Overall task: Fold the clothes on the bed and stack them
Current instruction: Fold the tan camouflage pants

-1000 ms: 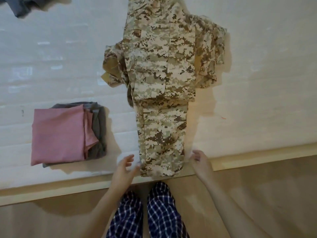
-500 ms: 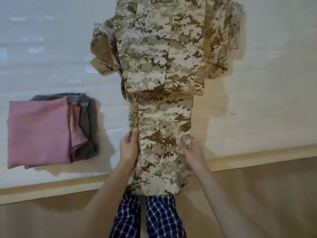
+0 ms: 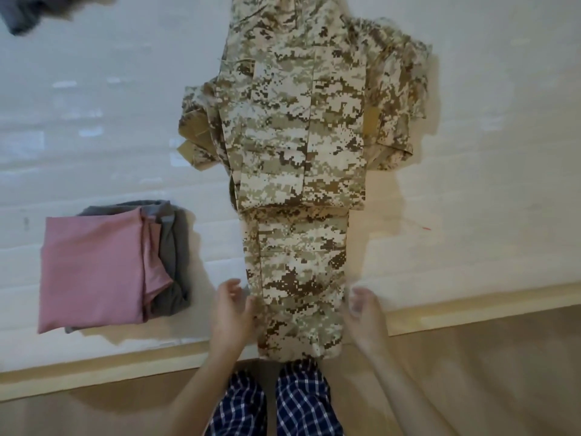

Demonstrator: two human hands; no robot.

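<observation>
Pink folded cloth [image 3: 94, 265] atop grey folded cloth [image 3: 177, 247]: stacked, white bed [image 3: 471, 199], left. Left hand [image 3: 231, 313]: beside hem of long tan camouflage fabric garment [image 3: 298, 146], mid-bed. Right hand [image 3: 366, 316]: opposite side. Both grips: blurred, cannot tell. Risk: uneven lift skews fold, spills tucked sleeves.

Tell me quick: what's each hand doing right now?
Left hand: open, beside the camouflage garment, holding nothing.
Right hand: motion-blurred at its other edge; cannot tell.

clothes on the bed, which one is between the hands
The camouflage garment, lying long down the middle; its near end sits between the left hand and right hand. The pink garment lies folded on a grey garment, stacked to the left.
</observation>
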